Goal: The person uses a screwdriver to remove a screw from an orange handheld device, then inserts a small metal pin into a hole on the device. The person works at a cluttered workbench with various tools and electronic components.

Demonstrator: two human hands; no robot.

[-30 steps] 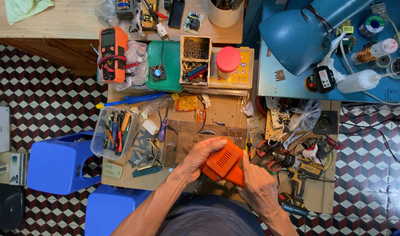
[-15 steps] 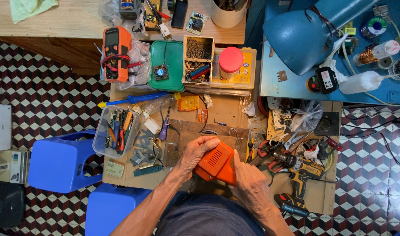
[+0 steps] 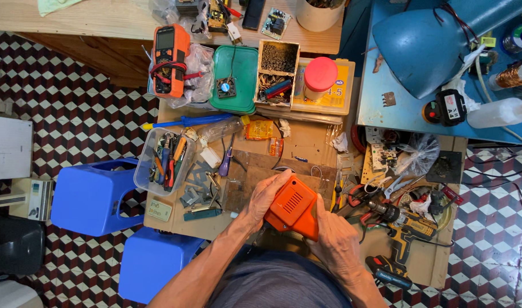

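Observation:
An orange plastic tool housing with vent slots (image 3: pixel 294 206) sits low over the cluttered workbench, held between both hands. My left hand (image 3: pixel 263 197) wraps its upper left side, fingers over the top edge. My right hand (image 3: pixel 336 242) grips its lower right end from below. The housing is tilted, vents facing up. Under it lies a dark wooden board (image 3: pixel 255 177).
A clear tub of pliers and screwdrivers (image 3: pixel 161 162) stands left of the hands, a blue screwdriver (image 3: pixel 184 121) above it. A cordless drill (image 3: pixel 400 225) and loose tools lie to the right. Behind are an orange multimeter (image 3: pixel 169 51), green tray (image 3: pixel 235 80), blue lamp (image 3: pixel 426 43). Blue stools (image 3: pixel 92 197) stand at left.
The view has shifted slightly. My hands have turned the orange housing a little, and the left fingers now reach further over its top edge.

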